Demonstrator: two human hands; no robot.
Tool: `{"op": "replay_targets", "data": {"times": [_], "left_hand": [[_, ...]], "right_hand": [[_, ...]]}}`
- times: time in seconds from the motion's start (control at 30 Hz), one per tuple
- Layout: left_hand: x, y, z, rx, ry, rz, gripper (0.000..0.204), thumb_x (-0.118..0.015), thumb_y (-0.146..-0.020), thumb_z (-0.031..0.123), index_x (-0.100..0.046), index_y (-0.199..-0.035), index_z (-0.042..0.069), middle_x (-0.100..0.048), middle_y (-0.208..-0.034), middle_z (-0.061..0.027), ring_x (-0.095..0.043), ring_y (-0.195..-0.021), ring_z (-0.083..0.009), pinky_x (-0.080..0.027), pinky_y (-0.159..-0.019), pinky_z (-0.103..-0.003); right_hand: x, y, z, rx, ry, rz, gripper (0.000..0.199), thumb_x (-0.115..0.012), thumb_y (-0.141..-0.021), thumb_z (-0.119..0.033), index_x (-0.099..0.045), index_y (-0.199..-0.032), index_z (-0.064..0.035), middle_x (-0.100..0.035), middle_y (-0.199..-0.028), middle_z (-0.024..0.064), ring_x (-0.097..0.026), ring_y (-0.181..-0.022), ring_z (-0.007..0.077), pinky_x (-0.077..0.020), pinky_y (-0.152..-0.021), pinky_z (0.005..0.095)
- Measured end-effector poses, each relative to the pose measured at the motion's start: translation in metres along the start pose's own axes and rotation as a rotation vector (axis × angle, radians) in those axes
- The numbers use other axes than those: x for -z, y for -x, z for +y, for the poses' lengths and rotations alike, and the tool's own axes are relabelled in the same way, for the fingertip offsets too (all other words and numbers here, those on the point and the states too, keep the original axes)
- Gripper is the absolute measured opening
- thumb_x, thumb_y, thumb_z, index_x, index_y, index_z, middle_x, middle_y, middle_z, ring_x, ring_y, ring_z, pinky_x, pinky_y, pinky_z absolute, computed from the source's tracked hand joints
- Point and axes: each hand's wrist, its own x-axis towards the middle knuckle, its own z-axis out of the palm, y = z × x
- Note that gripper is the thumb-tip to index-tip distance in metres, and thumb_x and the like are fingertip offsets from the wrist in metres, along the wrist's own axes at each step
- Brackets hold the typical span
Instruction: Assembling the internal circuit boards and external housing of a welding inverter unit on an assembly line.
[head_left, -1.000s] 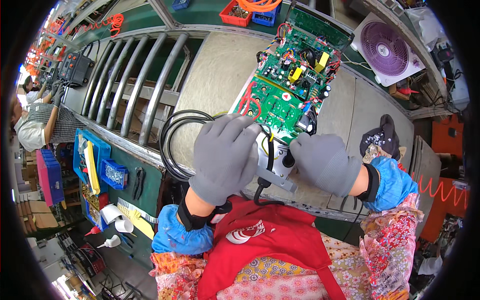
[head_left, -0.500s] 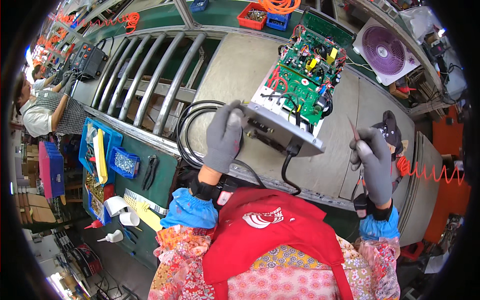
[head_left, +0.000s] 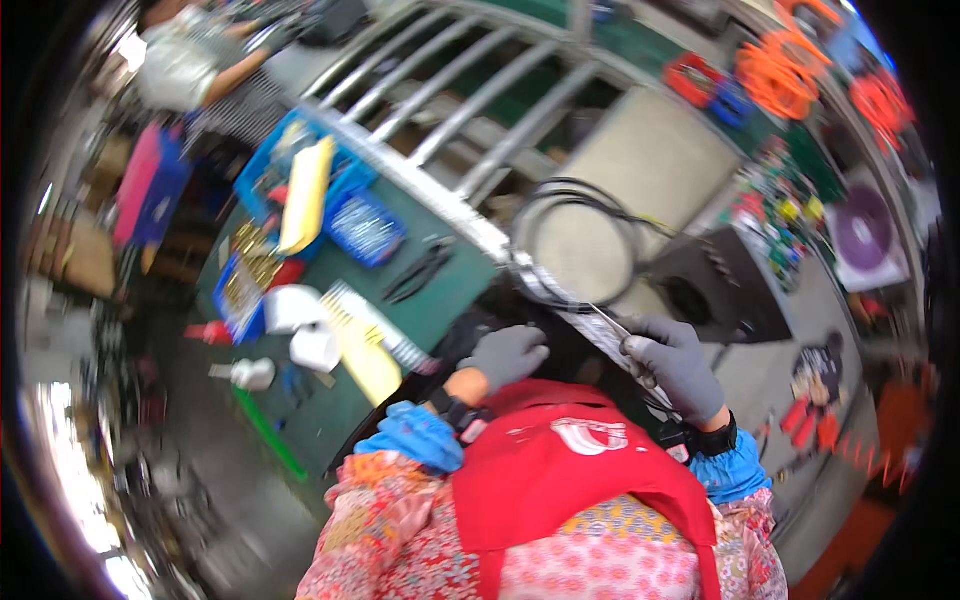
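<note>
- The workbench (head_left: 640, 160) fills the upper middle of the blurred view, with a beige mat on it and a metal front edge running diagonally down toward the person's hands.
- A rack of grey metal rollers (head_left: 450, 95) lies to the left of the mat, at the far side of the bench.
- A dark green side table (head_left: 440, 300) sits on the person's left, carrying blue bins (head_left: 350, 215), a yellow flat piece, white tape rolls and a pair of pliers (head_left: 420, 270).
- A dark grey metal housing (head_left: 715, 290) stands on the mat at the right, with a green circuit board (head_left: 785, 215) just behind it.
- A black cable coil (head_left: 575, 240) lies on the mat, just left of the housing, near the bench edge.
- The right hand (head_left: 675, 365), in a grey glove, sits at the bench edge, its fingers pinched narrow on a thin metal tool (head_left: 605, 322) that points up and to the left toward the coil.
- The left hand (head_left: 508, 355), also gloved in grey, hangs just below the bench edge, loosely curled; whether it holds anything cannot be told through the blur.
- Another person's arm (head_left: 240, 70) shows at the far upper left, well apart from both hands.
</note>
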Motion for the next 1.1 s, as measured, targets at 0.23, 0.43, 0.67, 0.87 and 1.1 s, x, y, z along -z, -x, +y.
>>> {"op": "replay_targets", "data": {"times": [0.23, 0.43, 0.67, 0.87, 1.1], "left_hand": [[0.016, 0.083, -0.053, 0.282, 0.109, 0.315, 0.034, -0.055, -0.091, 0.031, -0.063, -0.112, 0.006, -0.064, -0.106, -0.0163, -0.061, -0.101, -0.0355, -0.049, -0.089, -0.044], [0.014, 0.14, -0.118, 0.613, 0.15, 0.98, 0.03, -0.061, -0.089, 0.027, -0.064, -0.111, 0.008, -0.065, -0.096, -0.0133, -0.064, -0.089, -0.0319, -0.051, -0.079, -0.043], [0.06, 0.128, -0.159, 0.727, -0.171, 1.113, 0.032, -0.063, -0.086, 0.025, -0.064, -0.115, 0.012, -0.063, -0.113, -0.009, -0.059, -0.102, -0.0313, -0.048, -0.085, -0.044], [0.063, 0.103, -0.19, 0.821, -0.27, 0.92, 0.042, -0.064, -0.084, 0.026, -0.059, -0.124, 0.014, -0.06, -0.124, -0.0053, -0.051, -0.114, -0.0263, -0.044, -0.092, -0.043], [0.081, 0.113, -0.213, 0.701, 0.121, 1.022, 0.051, -0.068, -0.081, 0.019, -0.055, -0.13, 0.012, -0.062, -0.114, -0.0129, -0.055, -0.105, -0.0353, -0.046, -0.093, -0.042]], "right_hand": [[-0.117, -0.108, 0.006, -0.016, 0.307, -0.337, 0.032, -0.056, -0.088, -0.017, -0.067, -0.114, -0.0021, -0.061, -0.076, 0.0017, -0.054, -0.057, 0.0066, -0.0413, -0.048, 0.0216], [-0.202, -0.18, 0.032, 0.376, 0.737, -0.549, 0.034, -0.055, -0.088, -0.015, -0.064, -0.119, -0.003, -0.065, -0.08, 0.0081, -0.062, -0.067, 0.0171, -0.0494, -0.063, 0.0324], [-0.279, -0.224, 0.014, 0.764, 0.995, -0.494, 0.024, -0.054, -0.089, -0.018, -0.064, -0.109, -0.0099, -0.065, -0.099, 0.0168, -0.062, -0.094, 0.0379, -0.0496, -0.082, 0.0467], [-0.321, -0.259, -0.007, 0.888, 1.264, -0.546, 0.018, -0.055, -0.089, -0.018, -0.063, -0.104, -0.012, -0.063, -0.097, 0.0129, -0.064, -0.089, 0.0349, -0.0518, -0.075, 0.0465], [-0.348, -0.283, -0.016, 0.929, 1.575, -0.76, 0.018, -0.055, -0.086, -0.015, -0.062, -0.103, -0.0106, -0.063, -0.1, 0.0104, -0.067, -0.089, 0.0309, -0.0546, -0.072, 0.0423]]}}
